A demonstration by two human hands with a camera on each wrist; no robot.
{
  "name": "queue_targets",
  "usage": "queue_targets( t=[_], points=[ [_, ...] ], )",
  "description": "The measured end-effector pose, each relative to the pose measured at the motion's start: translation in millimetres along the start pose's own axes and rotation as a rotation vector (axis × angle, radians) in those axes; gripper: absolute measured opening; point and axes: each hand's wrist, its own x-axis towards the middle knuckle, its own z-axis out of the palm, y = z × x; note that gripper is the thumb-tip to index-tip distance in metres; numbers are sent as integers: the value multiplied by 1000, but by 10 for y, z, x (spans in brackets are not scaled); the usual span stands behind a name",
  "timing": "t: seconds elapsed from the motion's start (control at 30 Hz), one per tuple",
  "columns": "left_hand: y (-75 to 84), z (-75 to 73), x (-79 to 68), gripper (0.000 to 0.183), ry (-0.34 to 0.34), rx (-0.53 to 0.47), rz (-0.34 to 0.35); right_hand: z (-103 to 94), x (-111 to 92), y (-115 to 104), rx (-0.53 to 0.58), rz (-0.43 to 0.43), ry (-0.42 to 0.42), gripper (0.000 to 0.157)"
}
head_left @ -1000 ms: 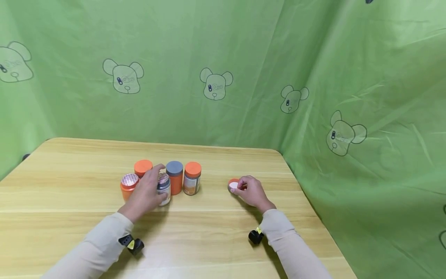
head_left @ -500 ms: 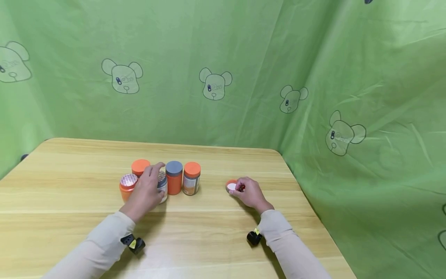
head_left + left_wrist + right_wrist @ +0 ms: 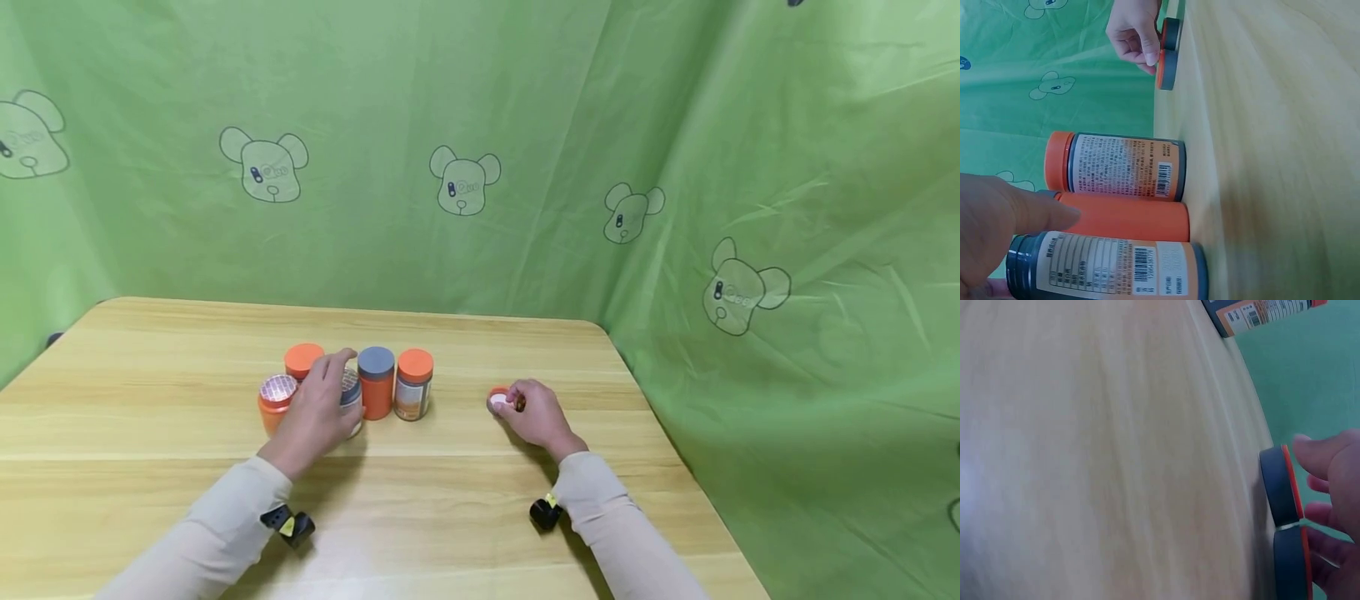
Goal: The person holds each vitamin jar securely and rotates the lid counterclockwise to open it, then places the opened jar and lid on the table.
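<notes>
My left hand (image 3: 311, 421) grips a dark grey jar (image 3: 1097, 269) that has a label and a silvery foil top, its thumb and fingers spread either side of it. Beside that hand an orange jar (image 3: 272, 414) also shows a foil top. Over to the right, my right hand (image 3: 543, 417) is bent over two dark lids lying inside up on the table. Thumb and curled fingers are at the orange edge of the left lid (image 3: 1280, 487), which has a white liner. The second lid (image 3: 1291, 569), mostly under the fingers, lies right beside it.
An orange jar with a grey lid (image 3: 377, 392) and a grey jar with an orange lid (image 3: 413, 398) stand just right of the left hand. Behind it is another orange-lidded jar (image 3: 303, 358). Green cloth (image 3: 525, 108) hangs around the wooden table (image 3: 450, 517).
The left hand and the grey foil-topped jar have shifted slightly left. The right hand has moved a little left together with the left lid. The other jars stand as before.
</notes>
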Motion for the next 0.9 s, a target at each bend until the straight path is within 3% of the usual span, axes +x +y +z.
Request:
queue_targets(
  t=[0.2, 0.37, 0.43, 0.57, 0.77, 0.9],
  points=[
    [70, -20, 50, 71, 78, 6, 64, -15, 26, -137, -6, -16, 96, 17],
    [215, -12, 67, 55, 181, -58, 220, -20, 35, -398, 177, -37, 57, 27],
    [273, 6, 80, 49, 179, -92, 271, -8, 43, -510, 239, -54, 28, 37],
    [336, 58, 131, 34, 48, -202, 289, 32, 86, -716, 285, -116, -11, 50],
    [347, 108, 165, 29, -213, -279, 136, 93, 150, -957, 281, -186, -67, 61],
    [330, 130, 164, 34, -273, -271, 62, 143, 181, -1048, 251, -241, -90, 63]
  ],
)
